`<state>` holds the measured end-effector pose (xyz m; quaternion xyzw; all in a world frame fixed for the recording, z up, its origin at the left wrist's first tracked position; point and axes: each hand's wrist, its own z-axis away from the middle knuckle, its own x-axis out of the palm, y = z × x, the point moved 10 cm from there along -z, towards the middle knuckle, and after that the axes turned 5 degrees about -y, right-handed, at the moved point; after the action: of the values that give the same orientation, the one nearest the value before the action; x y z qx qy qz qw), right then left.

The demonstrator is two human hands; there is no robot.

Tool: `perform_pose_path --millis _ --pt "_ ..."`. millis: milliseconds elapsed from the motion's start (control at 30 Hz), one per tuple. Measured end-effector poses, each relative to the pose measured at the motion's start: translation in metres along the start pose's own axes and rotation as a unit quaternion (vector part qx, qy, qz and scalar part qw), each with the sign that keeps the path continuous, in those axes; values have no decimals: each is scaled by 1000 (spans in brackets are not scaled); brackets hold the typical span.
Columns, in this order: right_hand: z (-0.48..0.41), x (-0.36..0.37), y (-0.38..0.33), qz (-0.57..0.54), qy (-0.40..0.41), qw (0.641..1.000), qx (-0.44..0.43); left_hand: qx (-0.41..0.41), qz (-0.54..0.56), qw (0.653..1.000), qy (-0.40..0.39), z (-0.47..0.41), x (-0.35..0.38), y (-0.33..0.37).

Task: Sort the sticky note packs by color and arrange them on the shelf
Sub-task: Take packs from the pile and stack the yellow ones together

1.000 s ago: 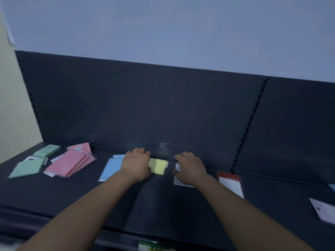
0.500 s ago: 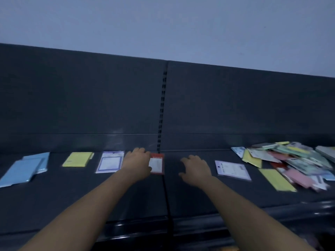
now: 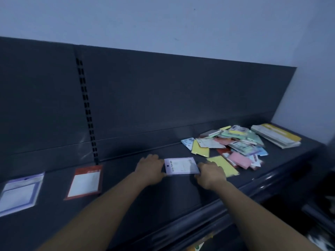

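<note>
Dark grey metal shelf (image 3: 126,187): unsorted heap of mixed-colour sticky note packs (image 3: 233,144) at its right end. Left hand (image 3: 150,169) and right hand (image 3: 211,173) are palm-down and apart. Pale lilac plastic-wrapped sticky note pack (image 3: 181,166) lies flat between them, long axis left-right, one short end touching each hand, both equally near. Pinch or mere touch: cannot tell.

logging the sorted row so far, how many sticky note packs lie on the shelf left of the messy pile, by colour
purple-bordered pack: 1
red-bordered pack: 1
pale lilac pack, between the left hand and right hand: 1
total: 3
the pile itself is too jumbled to count
</note>
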<state>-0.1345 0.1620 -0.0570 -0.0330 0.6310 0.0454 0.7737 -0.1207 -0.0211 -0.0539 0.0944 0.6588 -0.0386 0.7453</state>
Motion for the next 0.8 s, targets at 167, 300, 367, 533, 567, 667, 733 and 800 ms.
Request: perform_pose_path --millis 167,300,367,533,567,667,733,800 --pt "-26 7 60 -43 -39 993 98 19 1 998 -57 -59 22 27" --pt "-43 18 80 -75 -67 988 121 25 11 993 -113 -86 33 34" --pt "-52 15 77 -79 -54 990 103 14 20 992 -127 -98 30 33" --pt "-72 4 70 -116 -4 991 63 29 187 954 -231 -117 39 39" --pt "-75 3 72 -122 3 991 60 37 222 949 -220 -118 35 42" --pt "-85 2 82 -153 6 985 78 25 382 907 -175 -122 21 43" --pt "-92 4 88 -182 -11 979 90 4 461 876 -141 -127 13 41" --pt "-100 4 94 -204 -28 974 97 -31 512 853 -97 -135 9 39"
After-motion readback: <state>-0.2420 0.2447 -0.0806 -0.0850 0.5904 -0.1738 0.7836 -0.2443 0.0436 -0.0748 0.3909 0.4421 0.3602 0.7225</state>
